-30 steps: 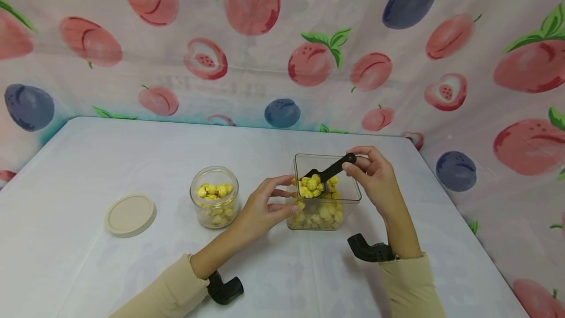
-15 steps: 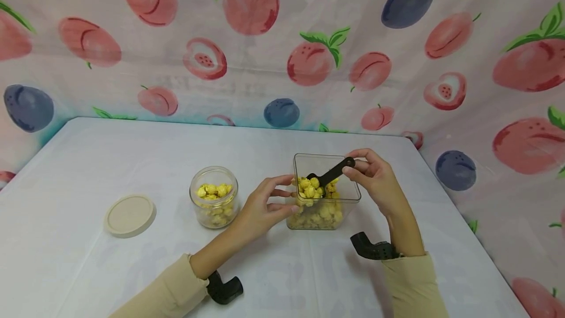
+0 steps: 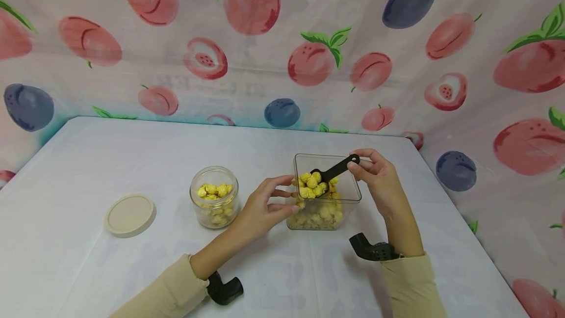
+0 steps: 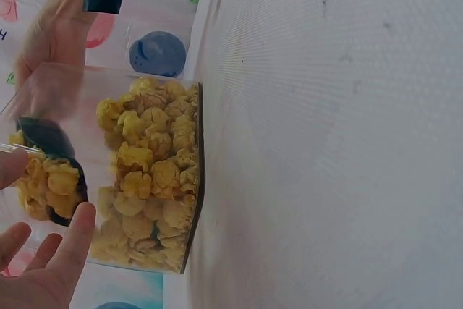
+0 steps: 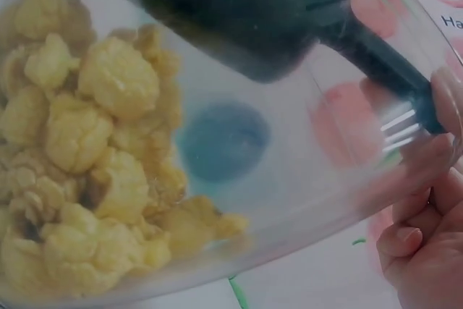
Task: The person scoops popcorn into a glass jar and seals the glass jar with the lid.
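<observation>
My right hand [image 3: 383, 180] pinches the handle of a black scoop [image 3: 339, 168] between thumb and fingers. Popcorn [image 3: 311, 186] is heaped in its bowl, which is inside a clear square container [image 3: 353, 194], near the rim. More yellow popcorn [image 4: 148, 171] fills the container's lower part. With fingers spread, my left hand [image 3: 260, 207] touches the container's left side. Through the clear wall, the right wrist view shows the underside of the scoop [image 5: 231, 12] above the popcorn [image 5: 79, 150].
Left of my left forearm, a round glass jar [image 3: 215, 203] holds some popcorn and has no lid on. A beige round lid [image 3: 130, 215] lies farther left on the white table [image 3: 145, 161]. Behind stands a fruit-print cloth [image 3: 247, 63].
Between the earlier frames and now, the scoop dips slightly into the popcorn, then rises a little to the right, loaded. My left hand and the container stay where they were.
</observation>
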`<act>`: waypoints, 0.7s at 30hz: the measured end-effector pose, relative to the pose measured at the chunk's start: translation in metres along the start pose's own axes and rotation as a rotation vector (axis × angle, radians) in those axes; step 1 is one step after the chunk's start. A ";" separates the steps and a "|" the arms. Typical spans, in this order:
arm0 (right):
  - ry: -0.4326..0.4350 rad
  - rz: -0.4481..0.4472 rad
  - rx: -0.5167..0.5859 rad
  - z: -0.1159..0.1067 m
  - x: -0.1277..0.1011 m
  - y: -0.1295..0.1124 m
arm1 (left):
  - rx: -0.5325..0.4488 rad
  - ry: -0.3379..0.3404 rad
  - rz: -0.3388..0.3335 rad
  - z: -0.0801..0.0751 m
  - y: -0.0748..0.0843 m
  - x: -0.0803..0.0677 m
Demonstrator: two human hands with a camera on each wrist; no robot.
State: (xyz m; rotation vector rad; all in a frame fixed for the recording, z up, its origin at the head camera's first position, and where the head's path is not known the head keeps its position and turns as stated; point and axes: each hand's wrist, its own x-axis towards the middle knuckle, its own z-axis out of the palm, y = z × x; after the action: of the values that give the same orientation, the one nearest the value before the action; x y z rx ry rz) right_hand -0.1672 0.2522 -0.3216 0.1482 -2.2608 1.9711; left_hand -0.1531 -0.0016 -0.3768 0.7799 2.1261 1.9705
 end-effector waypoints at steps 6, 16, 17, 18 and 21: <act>0.032 0.013 0.124 -0.002 0.001 0.003 | 0.001 0.002 0.000 0.000 -0.001 0.000; 0.138 0.044 0.297 0.002 0.005 0.007 | 0.002 -0.002 -0.004 0.000 0.000 0.000; 0.150 0.045 0.305 0.002 0.005 0.007 | 0.003 -0.001 -0.004 0.000 0.000 0.000; 0.161 0.047 0.311 0.003 0.005 0.008 | 0.004 0.000 -0.004 0.000 0.000 0.000; 0.176 0.057 0.310 0.004 0.006 0.008 | 0.008 0.001 -0.004 0.000 -0.001 0.000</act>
State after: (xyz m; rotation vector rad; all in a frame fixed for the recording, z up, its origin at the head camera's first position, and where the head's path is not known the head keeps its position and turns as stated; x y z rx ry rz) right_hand -0.1747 0.2490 -0.3293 -0.0578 -1.8633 2.2546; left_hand -0.1534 -0.0013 -0.3775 0.7760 2.1353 1.9626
